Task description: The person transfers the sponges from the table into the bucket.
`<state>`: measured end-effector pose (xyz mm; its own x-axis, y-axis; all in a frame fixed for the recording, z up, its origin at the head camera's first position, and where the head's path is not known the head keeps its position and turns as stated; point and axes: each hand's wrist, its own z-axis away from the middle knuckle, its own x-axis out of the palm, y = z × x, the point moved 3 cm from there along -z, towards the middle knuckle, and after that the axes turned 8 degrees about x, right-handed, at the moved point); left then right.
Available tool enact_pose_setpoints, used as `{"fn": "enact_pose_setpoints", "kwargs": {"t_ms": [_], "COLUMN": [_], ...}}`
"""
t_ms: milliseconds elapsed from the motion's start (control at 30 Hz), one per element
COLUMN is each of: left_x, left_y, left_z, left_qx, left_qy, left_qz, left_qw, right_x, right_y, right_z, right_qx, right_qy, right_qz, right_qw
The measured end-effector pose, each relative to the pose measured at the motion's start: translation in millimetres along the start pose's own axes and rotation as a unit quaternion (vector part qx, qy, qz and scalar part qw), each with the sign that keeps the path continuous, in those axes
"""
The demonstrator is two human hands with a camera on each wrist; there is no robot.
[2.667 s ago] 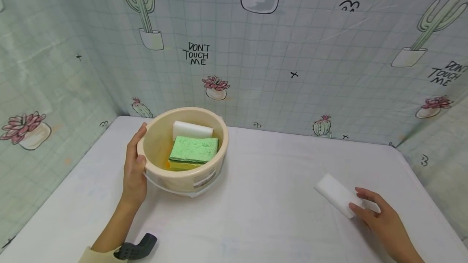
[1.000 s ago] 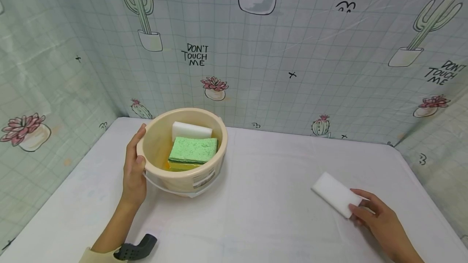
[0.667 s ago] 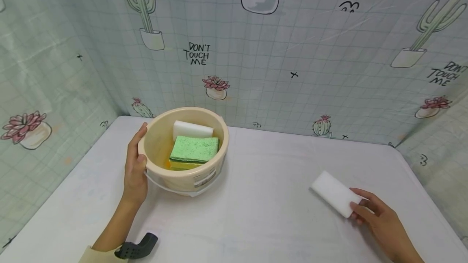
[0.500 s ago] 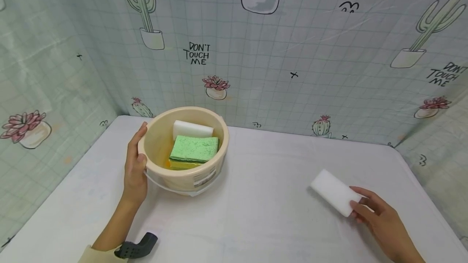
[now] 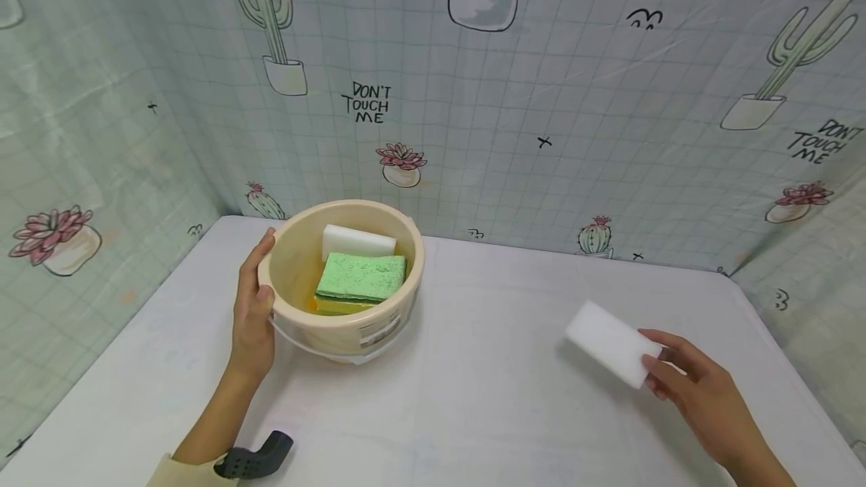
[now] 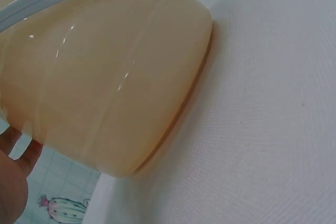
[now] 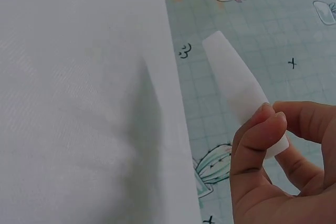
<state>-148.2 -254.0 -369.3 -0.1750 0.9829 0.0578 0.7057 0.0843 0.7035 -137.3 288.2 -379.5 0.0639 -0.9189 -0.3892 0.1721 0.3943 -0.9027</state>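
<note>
My left hand [image 5: 253, 314] holds the side of a cream plastic bucket [image 5: 274, 276], which stands on the table; the left wrist view shows fingertips against the bucket wall [image 6: 105, 77]. Inside lie a green scrub sponge [image 5: 361, 276], a yellow piece partly hidden under it, and a white block [image 5: 357, 242] behind. At the right, my right hand [image 5: 697, 389] pinches one end of a white melamine sponge [image 5: 609, 340] between thumb and fingers. In the right wrist view this sponge [image 7: 236, 80] is seen edge-on, raised above the table with its shadow below.
A white cloth covers the table [image 5: 487, 397]. The bucket's pale handle [image 5: 318, 352] hangs down at its front. Behind and at the sides hangs a curtain [image 5: 473, 111] printed with cacti. A dark strap [image 5: 253, 458] sits on the left wrist.
My right hand has taken hold of the white melamine sponge and lifted it off the table, a little up and left. My left hand and the bucket have stayed in place.
</note>
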Motion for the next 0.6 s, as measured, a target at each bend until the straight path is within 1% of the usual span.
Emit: {"fn": "enact_pose_setpoints", "kwargs": {"t_ms": [67,133,233,367,467,600], "left_x": [0.3,0.4,0.7,0.8,0.9,1.0], "left_y": [0.3,0.5,0.7,1.3,1.1,0.4], "left_z": [0.0,0.1,-0.1,-0.4,-0.6,-0.6], "left_qx": [-0.001,-0.001,0.000,0.002,0.003,0.002], "left_qy": [-0.001,-0.001,-0.001,0.000,0.002,0.001], "left_qz": [0.000,0.001,-0.003,-0.005,-0.001,0.000], "left_qw": [1.0000,1.0000,1.0000,1.0000,1.0000,1.0000], "right_x": [1.7,3.8,8.1,16.9,24.1,31.7], "right_y": [-5,-10,-16,-24,-29,-36], "right_z": [-1,-3,-6,-11,-13,-16], "right_qx": [-0.006,-0.009,-0.017,-0.026,-0.034,-0.044], "right_qy": [-0.001,0.007,0.014,0.011,0.018,0.041], "right_qz": [0.004,0.025,0.039,0.026,0.047,0.096], "right_qw": [1.000,1.000,0.999,0.999,0.998,0.994]}}
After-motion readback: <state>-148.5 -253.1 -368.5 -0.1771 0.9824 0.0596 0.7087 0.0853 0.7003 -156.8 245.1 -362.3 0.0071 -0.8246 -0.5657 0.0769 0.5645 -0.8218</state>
